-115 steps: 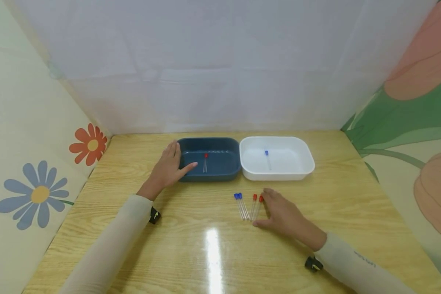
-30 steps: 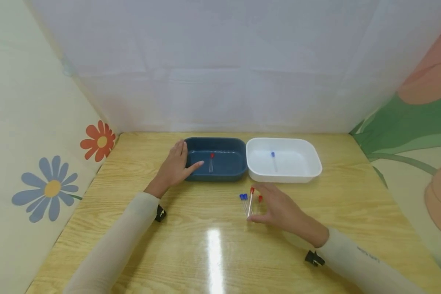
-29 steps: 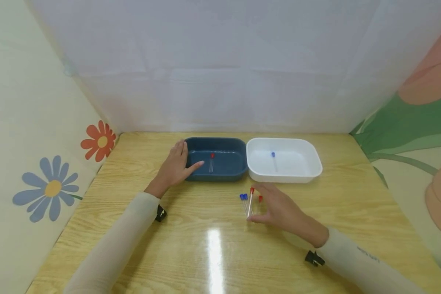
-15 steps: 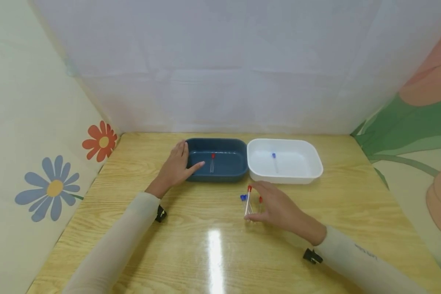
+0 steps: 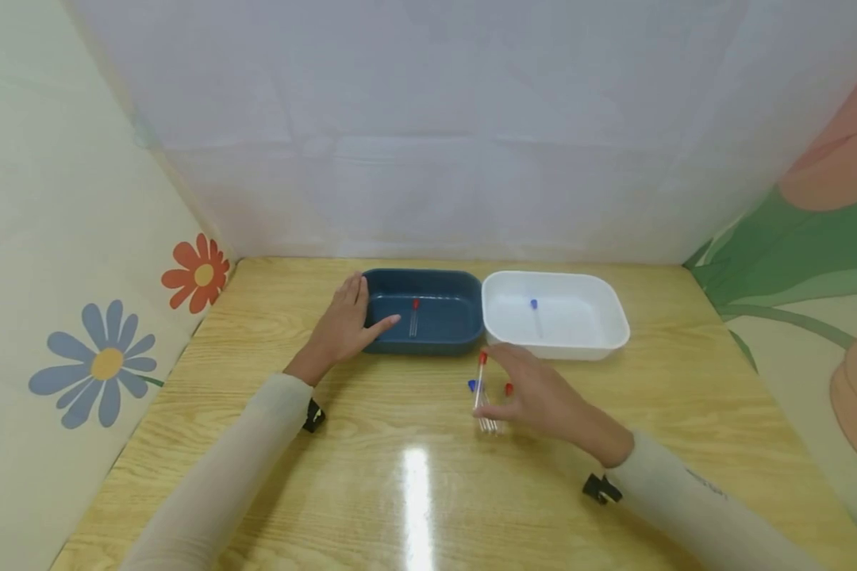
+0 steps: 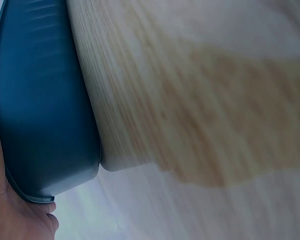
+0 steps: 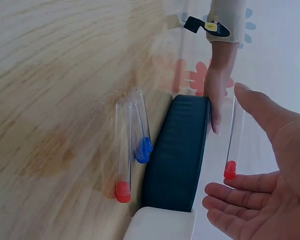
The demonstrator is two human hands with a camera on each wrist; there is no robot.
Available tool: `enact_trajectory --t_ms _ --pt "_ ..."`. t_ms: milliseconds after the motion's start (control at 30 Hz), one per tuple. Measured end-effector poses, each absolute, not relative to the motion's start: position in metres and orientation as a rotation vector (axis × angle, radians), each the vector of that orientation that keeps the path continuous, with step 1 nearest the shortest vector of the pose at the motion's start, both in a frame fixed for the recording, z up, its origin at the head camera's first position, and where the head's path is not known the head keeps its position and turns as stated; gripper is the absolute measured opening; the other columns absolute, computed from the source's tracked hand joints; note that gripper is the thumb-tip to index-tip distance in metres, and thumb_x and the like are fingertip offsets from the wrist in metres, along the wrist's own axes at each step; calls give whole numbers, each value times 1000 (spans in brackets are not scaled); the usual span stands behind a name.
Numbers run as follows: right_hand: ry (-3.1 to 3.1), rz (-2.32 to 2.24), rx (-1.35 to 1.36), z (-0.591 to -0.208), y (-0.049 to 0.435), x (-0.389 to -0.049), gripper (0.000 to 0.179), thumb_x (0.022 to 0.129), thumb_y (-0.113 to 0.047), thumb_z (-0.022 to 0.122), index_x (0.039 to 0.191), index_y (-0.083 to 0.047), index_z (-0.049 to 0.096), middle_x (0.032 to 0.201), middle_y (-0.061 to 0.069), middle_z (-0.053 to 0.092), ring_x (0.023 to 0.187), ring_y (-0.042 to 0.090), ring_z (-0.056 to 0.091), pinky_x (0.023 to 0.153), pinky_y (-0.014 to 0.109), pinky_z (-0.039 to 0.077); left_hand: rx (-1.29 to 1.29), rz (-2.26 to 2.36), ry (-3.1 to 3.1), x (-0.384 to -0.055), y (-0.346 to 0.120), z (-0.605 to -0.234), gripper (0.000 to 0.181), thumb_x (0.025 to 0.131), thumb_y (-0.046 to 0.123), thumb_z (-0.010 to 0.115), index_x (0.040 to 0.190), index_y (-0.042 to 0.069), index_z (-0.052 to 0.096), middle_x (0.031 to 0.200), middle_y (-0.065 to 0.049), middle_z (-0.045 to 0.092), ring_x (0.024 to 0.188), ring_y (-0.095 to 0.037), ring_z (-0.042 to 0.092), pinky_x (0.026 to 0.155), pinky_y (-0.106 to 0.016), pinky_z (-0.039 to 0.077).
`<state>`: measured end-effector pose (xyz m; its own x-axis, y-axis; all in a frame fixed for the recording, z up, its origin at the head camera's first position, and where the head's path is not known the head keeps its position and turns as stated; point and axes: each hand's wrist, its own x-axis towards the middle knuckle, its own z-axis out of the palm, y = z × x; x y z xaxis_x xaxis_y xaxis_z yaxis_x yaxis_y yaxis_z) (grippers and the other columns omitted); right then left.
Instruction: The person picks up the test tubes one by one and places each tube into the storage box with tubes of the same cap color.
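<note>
My right hand [image 5: 536,396] pinches a clear test tube [image 7: 233,132] with a red cap, thumb at its bottom end and a fingertip at the cap. In the head view it is raised over the other tubes, just in front of the trays. Below it on the table lie two blue-capped test tubes [image 7: 142,145] and one red-capped test tube [image 7: 123,165], partly covered by the hand in the head view. My left hand [image 5: 339,321] rests on the left end of a dark blue tray [image 5: 428,346], fingers straight along the end and thumb over the front rim.
Touching the dark tray's right side is a white tray [image 5: 564,351], which has a blue-capped tube [image 5: 536,309] in it. A red-capped tube [image 5: 414,313] lies in the dark tray. Behind the wooden table [image 5: 328,492] rises a pale cloth backdrop [image 5: 400,159].
My right hand has taken one red-capped test tube from the group and lifted it, moving slightly left and up toward the trays. My left hand stays at the dark tray.
</note>
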<state>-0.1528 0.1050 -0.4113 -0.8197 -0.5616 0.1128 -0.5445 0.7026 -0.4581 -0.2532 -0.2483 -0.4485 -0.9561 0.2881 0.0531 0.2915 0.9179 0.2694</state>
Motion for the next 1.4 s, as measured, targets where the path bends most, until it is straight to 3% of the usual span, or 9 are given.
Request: enact_trajectory --t_ms 433,833,1400 --pt "2884 -765 -1001 -410 101 -158 90 78 -51 86 144 -1 52 143 17 56 132 35 53 110 50 43 -455 -413 -3054 -255 -247 -453 111 96 78 34 159 -6 -2 167 -19 -11 156 -35 -6 125 -50 2" --pt "2875 -752 -927 -407 94 -165 93 78 -52 85 147 -1 50 149 19 50 138 38 46 112 53 39 -447 -405 -3045 -255 -247 -455 111 96 78 34 159 -6 -2 168 -19 -10 155 -37 -1 125 -51 3" --pt "2863 -828 -972 -398 86 -180 91 77 -48 87 145 0 51 145 18 54 134 37 50 112 51 41 -450 -405 -3041 -254 -248 -453 110 96 78 33 159 -6 -1 168 -20 -9 155 -38 0 125 -50 4"
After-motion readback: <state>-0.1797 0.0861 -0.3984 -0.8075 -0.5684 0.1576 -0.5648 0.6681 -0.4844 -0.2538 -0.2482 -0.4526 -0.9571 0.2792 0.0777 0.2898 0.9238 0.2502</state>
